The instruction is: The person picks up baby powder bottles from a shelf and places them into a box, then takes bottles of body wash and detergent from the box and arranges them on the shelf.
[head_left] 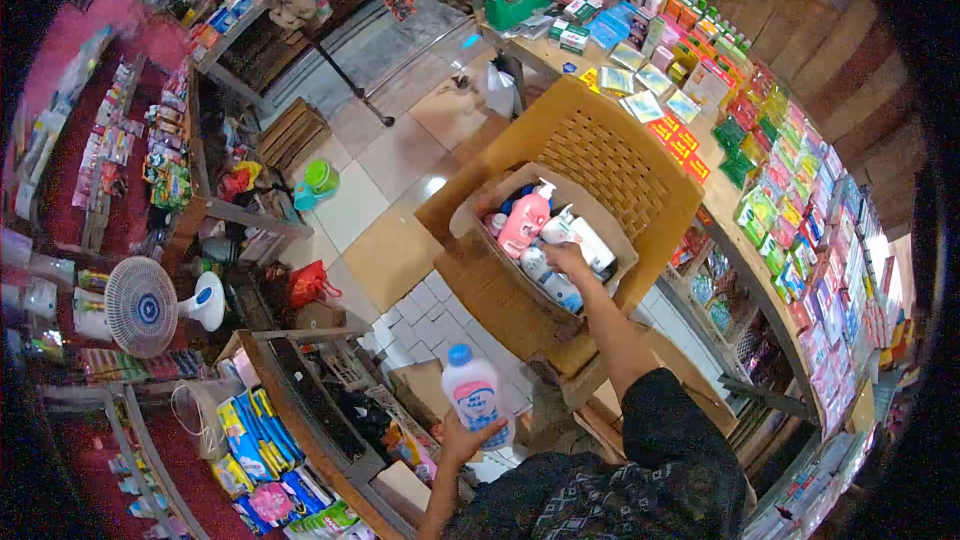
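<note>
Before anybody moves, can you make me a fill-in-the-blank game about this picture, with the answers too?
1. The left hand holds a My Baby bottle with a ____ cap.
2. The right hand reaches into a cardboard box set on a brown ____.
3. The tape dispenser on the counter is coloured ____.

Missing words: blue; chair; green.
</note>
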Demonstrator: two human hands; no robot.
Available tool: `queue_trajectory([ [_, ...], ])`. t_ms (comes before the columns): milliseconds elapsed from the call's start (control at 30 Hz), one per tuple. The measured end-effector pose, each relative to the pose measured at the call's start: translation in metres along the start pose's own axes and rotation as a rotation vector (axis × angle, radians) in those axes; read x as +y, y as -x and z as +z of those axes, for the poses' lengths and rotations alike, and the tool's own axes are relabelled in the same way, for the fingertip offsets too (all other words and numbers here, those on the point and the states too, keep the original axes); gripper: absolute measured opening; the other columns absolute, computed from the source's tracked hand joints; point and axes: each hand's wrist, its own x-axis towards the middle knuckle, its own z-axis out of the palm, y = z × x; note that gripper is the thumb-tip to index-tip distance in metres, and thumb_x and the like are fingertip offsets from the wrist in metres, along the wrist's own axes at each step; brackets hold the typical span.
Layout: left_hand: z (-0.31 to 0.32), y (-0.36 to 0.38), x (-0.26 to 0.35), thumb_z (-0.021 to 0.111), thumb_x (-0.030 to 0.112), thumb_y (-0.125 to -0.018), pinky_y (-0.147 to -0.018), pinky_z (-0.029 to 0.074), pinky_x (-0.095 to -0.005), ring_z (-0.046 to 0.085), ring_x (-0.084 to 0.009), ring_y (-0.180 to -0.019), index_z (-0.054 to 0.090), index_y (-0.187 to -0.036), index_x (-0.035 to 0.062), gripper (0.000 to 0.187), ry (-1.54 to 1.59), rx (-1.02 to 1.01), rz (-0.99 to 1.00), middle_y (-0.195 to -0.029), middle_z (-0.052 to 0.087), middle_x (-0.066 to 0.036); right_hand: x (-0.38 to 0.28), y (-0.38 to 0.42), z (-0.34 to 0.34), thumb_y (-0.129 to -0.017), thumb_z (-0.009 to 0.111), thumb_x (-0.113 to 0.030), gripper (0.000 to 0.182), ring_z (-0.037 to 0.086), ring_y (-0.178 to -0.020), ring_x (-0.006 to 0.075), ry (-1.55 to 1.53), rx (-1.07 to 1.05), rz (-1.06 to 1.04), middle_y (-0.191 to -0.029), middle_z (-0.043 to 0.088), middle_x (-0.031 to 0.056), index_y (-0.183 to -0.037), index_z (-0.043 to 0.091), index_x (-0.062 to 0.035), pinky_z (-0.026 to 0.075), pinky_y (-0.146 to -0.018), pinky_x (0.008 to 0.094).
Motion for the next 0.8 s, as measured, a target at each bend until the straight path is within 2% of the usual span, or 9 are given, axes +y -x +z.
queue_trajectory([
  [100,-0.007,0.011,-0.019,0.091,0.022,-0.064,-0.082,0.055,-0.0359,0.067,-0.0192,-0.089,0.060,-0.111,0.0003,0.060,0.038,0.077,-0.085,-0.101,0.069,-0.010,0.005,-0.039,0.033,-0.063,0.082,-0.054,0.067,0.069,-0.083,0.0265,0.394,0.265,-0.223,-0.087,0.070,0.0156,-0.086,0.067,0.0070,0.053,-0.071,0.0377],
  [233,-0.009,0.026,-0.018,0.092,0.019,-0.062,-0.082,0.055,-0.0365,0.066,-0.0208,-0.091,0.054,-0.116,-0.0004,0.068,0.203,0.166,-0.084,-0.101,0.067,-0.010,-0.019,-0.057,0.076,-0.052,0.086,-0.055,0.085,0.066,-0.094,0.0310,0.175,0.422,-0.055,-0.101,0.065,0.0214,-0.101,0.059,0.0092,0.053,-0.082,0.0393],
  [333,-0.012,0.034,-0.011,0.092,0.019,-0.062,-0.083,0.055,-0.0378,0.066,-0.0222,-0.093,0.046,-0.123,-0.0012,0.079,0.053,0.249,-0.007,-0.104,0.066,-0.012,-0.029,-0.063,0.101,-0.052,0.088,-0.049,0.111,0.057,-0.113,0.0371,-0.010,0.528,0.040,-0.127,0.049,0.0317,-0.124,0.032,0.0143,0.048,-0.097,0.0408],
  [367,-0.012,0.036,-0.008,0.092,0.019,-0.062,-0.084,0.055,-0.0382,0.066,-0.0227,-0.094,0.043,-0.125,-0.0015,0.082,0.005,0.276,0.020,-0.105,0.065,-0.013,-0.030,-0.062,0.107,-0.054,0.088,-0.047,0.120,0.057,-0.111,0.0380,0.014,0.524,0.043,-0.121,0.052,0.0309,-0.127,0.017,0.0155,0.048,-0.096,0.0404],
  [533,-0.013,0.043,-0.036,0.093,0.026,-0.057,-0.087,0.055,-0.0385,0.067,-0.0229,-0.095,0.058,-0.113,-0.0009,0.072,0.015,0.337,-0.053,-0.105,0.068,-0.012,-0.015,-0.075,0.112,-0.048,0.089,-0.041,0.123,0.060,-0.105,0.0381,-0.063,0.675,-0.023,-0.116,0.056,0.0283,-0.128,0.018,0.0185,0.049,-0.093,0.0384],
  [600,-0.014,0.051,-0.055,0.093,0.027,-0.057,-0.085,0.055,-0.0376,0.067,-0.0225,-0.094,0.059,-0.112,-0.0005,0.070,0.063,0.343,-0.089,-0.103,0.069,-0.012,0.000,-0.088,0.111,-0.053,0.085,-0.044,0.108,0.062,-0.099,0.0322,-0.153,0.719,-0.055,-0.111,0.058,0.0222,-0.124,0.034,0.0199,0.050,-0.086,0.0357],
  [700,-0.013,0.067,-0.064,0.093,0.026,-0.061,-0.082,0.055,-0.0361,0.068,-0.0213,-0.091,0.059,-0.111,-0.0002,0.066,0.104,0.422,-0.046,-0.100,0.070,-0.011,0.025,-0.098,0.062,-0.063,0.079,-0.046,0.081,0.061,-0.094,0.0241,-0.442,0.086,0.016,-0.107,0.060,0.0157,-0.111,0.054,0.0135,0.050,-0.079,0.0327],
  [733,-0.014,0.073,-0.067,0.092,0.025,-0.061,-0.082,0.055,-0.0363,0.068,-0.0212,-0.091,0.059,-0.111,-0.0003,0.065,0.106,0.430,-0.046,-0.100,0.070,-0.011,-0.004,-0.042,0.053,-0.073,0.072,-0.045,0.055,0.059,-0.087,0.0172,-0.572,-0.029,-0.015,-0.103,0.061,0.0100,-0.100,0.065,0.0023,0.049,-0.073,0.0315],
  [800,-0.015,0.083,-0.066,0.092,0.025,-0.062,-0.082,0.055,-0.0367,0.067,-0.0209,-0.091,0.060,-0.110,-0.0005,0.063,0.110,0.438,-0.040,-0.100,0.070,-0.012,0.000,-0.009,0.034,-0.078,0.070,-0.038,0.050,0.059,-0.081,0.0162,-0.607,-0.103,-0.145,-0.099,0.062,0.0083,-0.112,0.061,-0.0024,0.050,-0.072,0.0316],
])
